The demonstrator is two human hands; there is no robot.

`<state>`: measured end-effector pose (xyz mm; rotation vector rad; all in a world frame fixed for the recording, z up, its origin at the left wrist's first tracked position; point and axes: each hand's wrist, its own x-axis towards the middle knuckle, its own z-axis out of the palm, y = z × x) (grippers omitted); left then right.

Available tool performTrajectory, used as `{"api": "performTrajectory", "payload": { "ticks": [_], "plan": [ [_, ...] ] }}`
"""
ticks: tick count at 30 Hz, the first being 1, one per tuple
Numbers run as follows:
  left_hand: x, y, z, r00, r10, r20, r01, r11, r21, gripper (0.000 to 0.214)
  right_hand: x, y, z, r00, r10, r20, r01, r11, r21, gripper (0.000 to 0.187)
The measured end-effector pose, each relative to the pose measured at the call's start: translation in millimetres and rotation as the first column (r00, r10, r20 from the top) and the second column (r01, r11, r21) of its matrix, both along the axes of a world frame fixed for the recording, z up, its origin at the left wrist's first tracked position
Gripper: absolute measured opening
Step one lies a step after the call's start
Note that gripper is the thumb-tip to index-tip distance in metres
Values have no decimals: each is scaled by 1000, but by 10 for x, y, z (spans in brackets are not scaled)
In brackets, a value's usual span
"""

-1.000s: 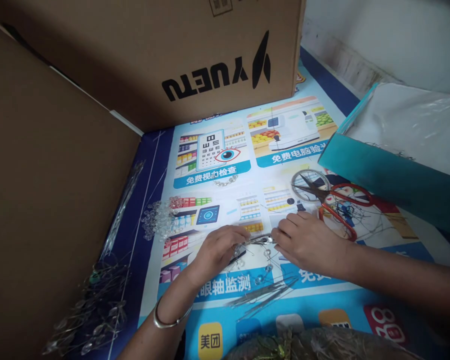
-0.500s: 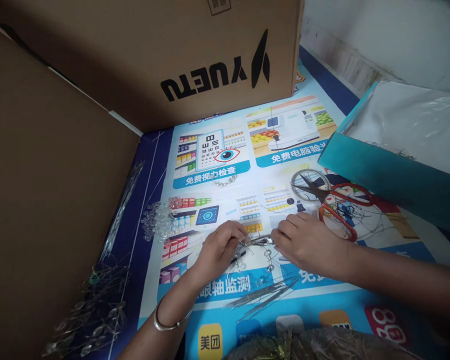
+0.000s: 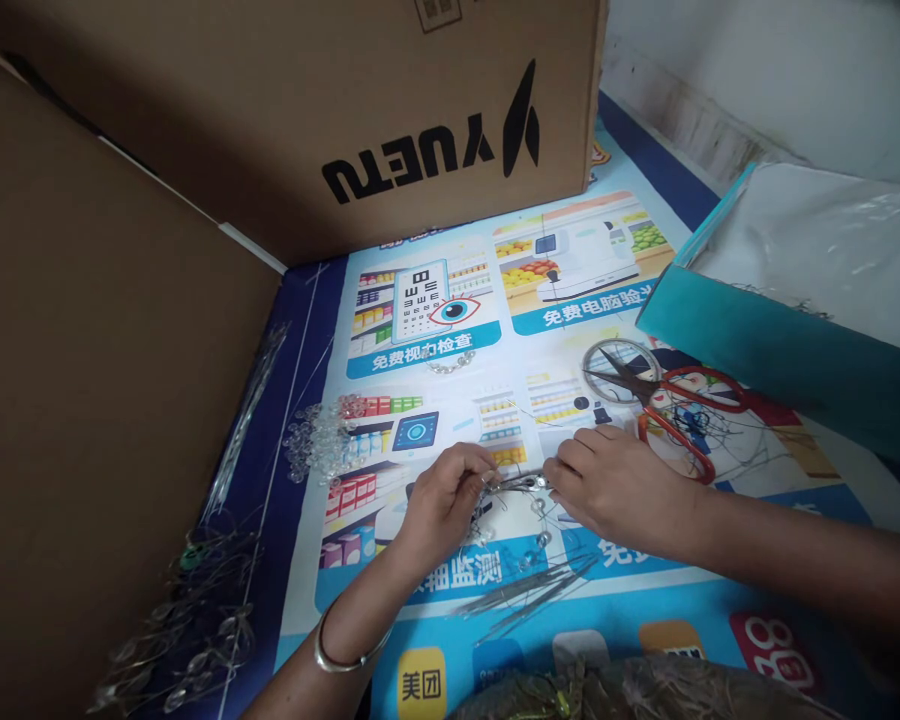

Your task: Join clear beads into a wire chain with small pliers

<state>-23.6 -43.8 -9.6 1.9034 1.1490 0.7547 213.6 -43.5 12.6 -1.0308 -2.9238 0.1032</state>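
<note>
My left hand (image 3: 441, 500) and my right hand (image 3: 616, 483) meet over a small cluster of thin metal wires with clear beads (image 3: 516, 485) on the printed poster mat (image 3: 630, 600). Both hands pinch the cluster, the left from the left side, the right from the right. A silver bangle (image 3: 337, 655) sits on my left wrist. A bundle of loose straight wires (image 3: 525, 592) lies just in front of the hands. A pile of clear beads (image 3: 316, 440) lies to the left.
Red-handled scissors (image 3: 664, 400) lie behind my right hand among wire scraps. A teal box with a plastic bag (image 3: 780, 340) stands at right. Cardboard boxes (image 3: 390, 110) wall off the back and left. Finished wire-and-bead pieces (image 3: 187, 620) are heaped at lower left.
My left hand has drawn slightly back and its fingers have curled tighter on the wire cluster. The right hand has stayed in place.
</note>
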Motion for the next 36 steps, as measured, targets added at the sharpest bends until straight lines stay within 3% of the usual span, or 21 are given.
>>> {"api": "performTrajectory", "payload": {
  "ticks": [15, 32, 36],
  "plan": [
    [14, -50, -5, 995, -3, -97, 12, 995, 95, 17, -9, 16, 61, 1000, -22, 0, 22, 998, -60, 17],
    [-21, -27, 3, 989, -85, -122, 97, 991, 94, 13, -12, -51, 34, 1000, -23, -15, 23, 999, -42, 12],
    [-20, -20, 21, 990, -90, -107, 97, 993, 64, 12, -11, -55, 6, 997, -72, -36, 70, 996, -59, 14]
  ]
}}
